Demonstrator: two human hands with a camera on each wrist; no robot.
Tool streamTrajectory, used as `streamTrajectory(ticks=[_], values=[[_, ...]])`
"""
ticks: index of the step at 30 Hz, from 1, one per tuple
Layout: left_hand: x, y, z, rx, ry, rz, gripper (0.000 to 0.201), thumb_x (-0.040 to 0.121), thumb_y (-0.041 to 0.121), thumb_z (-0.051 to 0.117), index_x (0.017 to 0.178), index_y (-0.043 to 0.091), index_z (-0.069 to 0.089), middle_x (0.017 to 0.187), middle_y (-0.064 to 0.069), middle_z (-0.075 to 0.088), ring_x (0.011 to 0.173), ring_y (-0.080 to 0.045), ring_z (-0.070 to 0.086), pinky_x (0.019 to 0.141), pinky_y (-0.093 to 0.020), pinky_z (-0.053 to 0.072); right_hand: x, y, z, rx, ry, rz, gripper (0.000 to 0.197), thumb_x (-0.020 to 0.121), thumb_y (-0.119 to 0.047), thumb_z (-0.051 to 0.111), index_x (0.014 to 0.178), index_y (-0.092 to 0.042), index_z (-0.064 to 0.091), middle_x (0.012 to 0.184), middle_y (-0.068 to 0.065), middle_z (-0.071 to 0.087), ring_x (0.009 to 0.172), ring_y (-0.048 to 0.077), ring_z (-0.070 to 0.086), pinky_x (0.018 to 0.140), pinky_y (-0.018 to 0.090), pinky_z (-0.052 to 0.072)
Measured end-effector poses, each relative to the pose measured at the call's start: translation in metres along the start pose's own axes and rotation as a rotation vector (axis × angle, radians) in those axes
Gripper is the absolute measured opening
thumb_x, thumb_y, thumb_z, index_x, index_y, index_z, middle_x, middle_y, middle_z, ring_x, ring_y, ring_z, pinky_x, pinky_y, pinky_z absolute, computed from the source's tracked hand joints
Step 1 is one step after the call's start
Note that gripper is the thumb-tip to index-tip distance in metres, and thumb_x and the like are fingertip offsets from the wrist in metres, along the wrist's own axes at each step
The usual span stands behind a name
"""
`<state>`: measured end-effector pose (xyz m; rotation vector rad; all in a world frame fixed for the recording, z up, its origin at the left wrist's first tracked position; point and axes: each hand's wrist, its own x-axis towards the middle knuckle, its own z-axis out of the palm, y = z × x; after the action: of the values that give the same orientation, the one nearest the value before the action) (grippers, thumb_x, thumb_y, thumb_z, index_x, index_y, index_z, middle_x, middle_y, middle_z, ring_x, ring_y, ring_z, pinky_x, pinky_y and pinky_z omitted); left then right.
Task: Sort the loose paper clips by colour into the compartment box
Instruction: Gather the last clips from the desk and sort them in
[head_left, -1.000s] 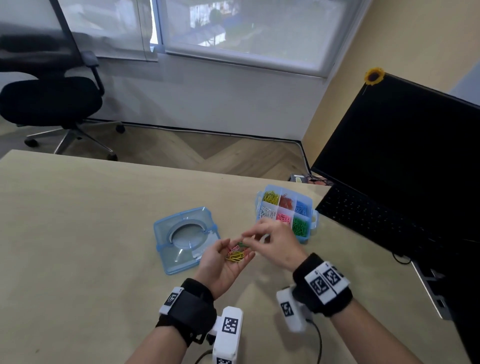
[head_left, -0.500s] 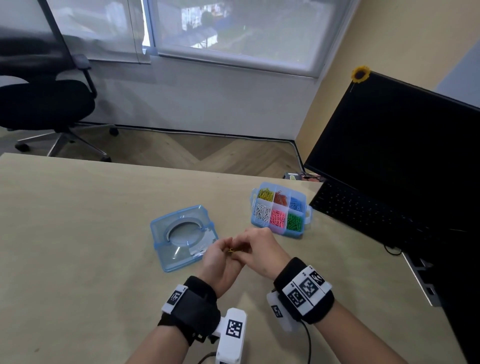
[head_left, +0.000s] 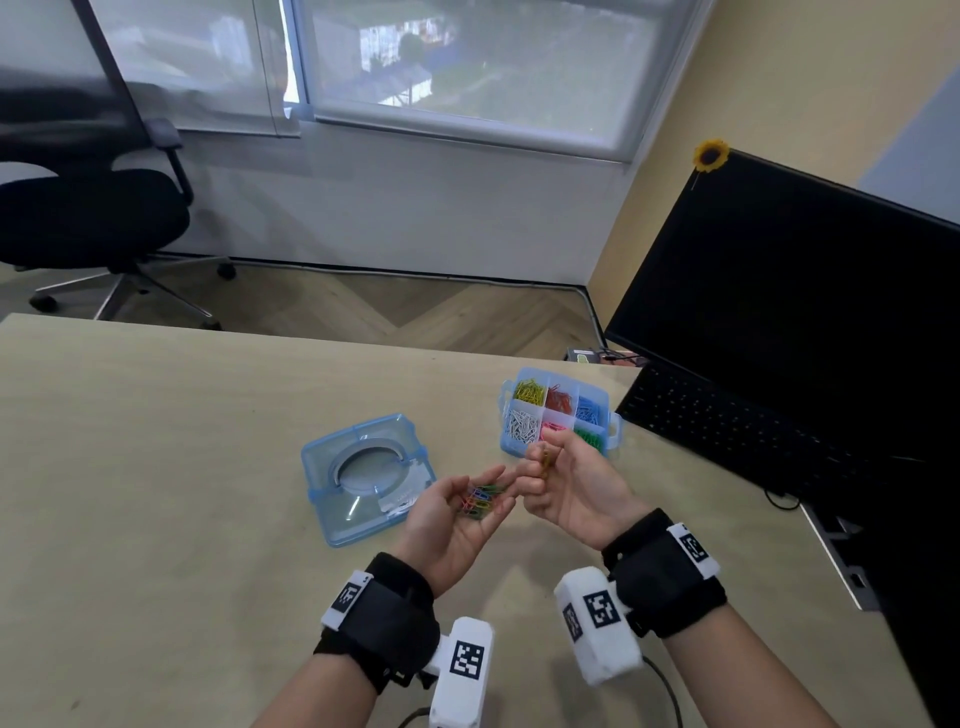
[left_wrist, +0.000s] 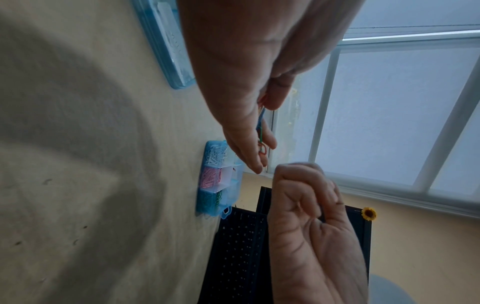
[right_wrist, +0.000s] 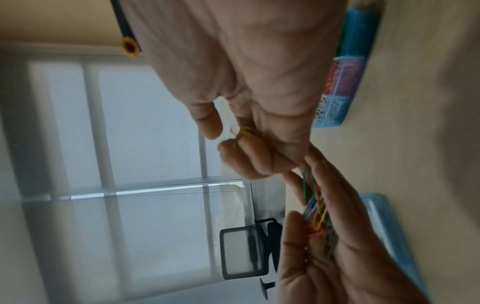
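The cupped left hand (head_left: 451, 519) served as a tray for mixed coloured wire clips (head_left: 479, 500); the right hand (head_left: 571, 486) pinched yellow clips (head_left: 545, 460), ready for the blue plastic compartment box (head_left: 613, 431) near the desk's far edge.

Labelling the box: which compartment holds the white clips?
The near-left compartment of the compartment box, in front of the yellow clips; the rest hold coloured clips.

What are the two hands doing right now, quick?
Left hand: open, palm up, a pile of mixed-colour paper clips resting on it.
Right hand: fingers curled, pinching yellow paper clips.
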<state>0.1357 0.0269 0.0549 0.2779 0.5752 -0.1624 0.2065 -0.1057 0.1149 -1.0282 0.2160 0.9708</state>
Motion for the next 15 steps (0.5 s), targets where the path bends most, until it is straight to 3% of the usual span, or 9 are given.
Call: streamTrajectory(ticks=[3,5,8,10,12,14,15], values=[[-0.004,0.000,0.003,0.011,-0.024,-0.003,0.039,0.098,0.012,0.029,0.110,-0.011,0.057,0.117,-0.031,0.061,0.106,-0.036,0.061,0.081,-0.038,0.055,0.000,-0.001,-0.003,0.106,0.006,0.022,0.036,0.094,-0.033,0.047,0.062,-0.016,0.046,0.056,-0.005,0.035,0.042,0.006,0.031,0.038,0.015,0.023],[-0.004,0.000,0.003,0.027,-0.042,0.003,0.041,0.099,0.014,0.027,0.116,-0.011,0.055,0.121,-0.031,0.059,0.111,-0.037,0.060,0.085,-0.037,0.054,-0.001,-0.001,-0.004,-0.014,0.037,-0.021,0.032,0.098,-0.027,0.044,0.070,-0.012,0.052,0.057,-0.004,0.038,0.043,0.005,0.032,0.037,0.014,0.022],[-0.001,0.001,0.001,0.032,-0.053,0.006,0.046,0.099,0.016,0.026,0.125,-0.012,0.051,0.126,-0.031,0.056,0.117,-0.038,0.057,0.091,-0.039,0.050,-0.005,0.004,0.001,-0.682,0.105,-0.272,0.023,0.098,-0.013,0.048,0.085,-0.002,0.064,0.062,-0.007,0.057,0.050,0.005,0.046,0.043,0.013,0.034],[-0.002,0.001,0.002,0.023,-0.068,0.008,0.048,0.099,0.017,0.025,0.124,-0.013,0.052,0.125,-0.032,0.056,0.113,-0.037,0.058,0.092,-0.039,0.050,-0.007,0.010,0.006,-1.045,0.066,-0.429,0.015,0.093,-0.009,0.057,0.088,-0.003,0.071,0.081,-0.013,0.072,0.067,0.001,0.062,0.063,0.015,0.050],[-0.005,0.002,0.005,0.017,-0.083,0.012,0.048,0.099,0.017,0.025,0.120,-0.014,0.054,0.115,-0.031,0.061,0.100,-0.035,0.063,0.088,-0.037,0.052,-0.008,0.016,0.010,-1.277,0.067,-0.526,0.010,0.086,-0.011,0.066,0.092,-0.009,0.074,0.088,-0.021,0.069,0.076,-0.003,0.063,0.076,0.013,0.050],[-0.005,0.002,0.006,0.018,-0.079,0.025,0.047,0.099,0.016,0.025,0.118,-0.016,0.054,0.110,-0.028,0.061,0.094,-0.033,0.061,0.089,-0.036,0.052,-0.008,0.021,0.015,-1.481,0.151,-0.596,0.013,0.083,-0.014,0.070,0.095,-0.015,0.075,0.080,-0.028,0.059,0.072,-0.006,0.058,0.074,0.006,0.045],[-0.005,0.002,0.005,0.019,-0.072,0.027,0.047,0.098,0.016,0.026,0.121,-0.017,0.051,0.112,-0.028,0.058,0.096,-0.032,0.059,0.093,-0.037,0.049,-0.008,0.021,0.018,-1.557,0.188,-0.619,0.016,0.083,-0.016,0.071,0.098,-0.018,0.075,0.081,-0.025,0.059,0.072,-0.004,0.056,0.074,0.007,0.045]])
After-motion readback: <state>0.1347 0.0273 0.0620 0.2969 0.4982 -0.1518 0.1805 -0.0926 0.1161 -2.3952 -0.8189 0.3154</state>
